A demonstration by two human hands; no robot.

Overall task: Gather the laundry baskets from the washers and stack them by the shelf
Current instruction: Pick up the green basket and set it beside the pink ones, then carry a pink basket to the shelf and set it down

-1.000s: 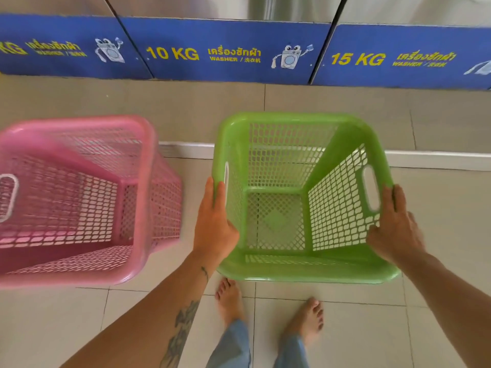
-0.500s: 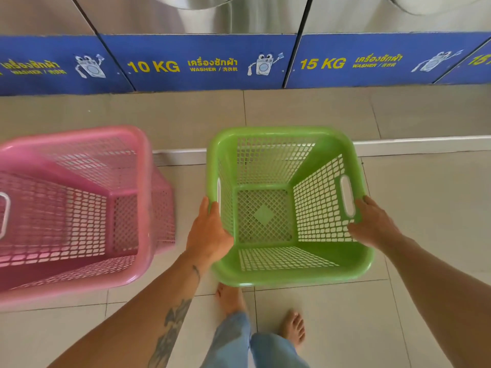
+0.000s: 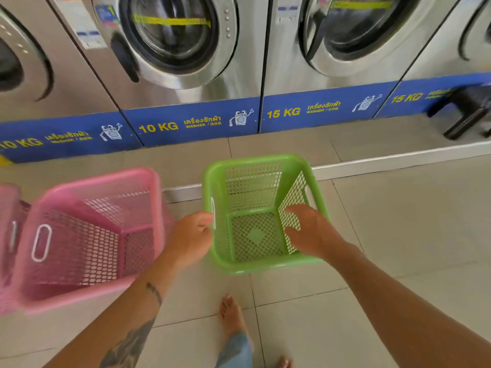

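Green perforated plastic basket (image 3: 261, 216) newly set down beside pink mesh basket (image 3: 90, 235); left hand (image 3: 192, 239) loosely curled at rim, right hand (image 3: 309, 229) open, released; stacking pending.

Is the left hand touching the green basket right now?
Touching. The head view shows the left hand with fingertips against the green basket at its left rim, by the handle slot.

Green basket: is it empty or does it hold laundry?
Empty. Through the green basket its bare mesh floor and walls show; only the right hand reaches inside.
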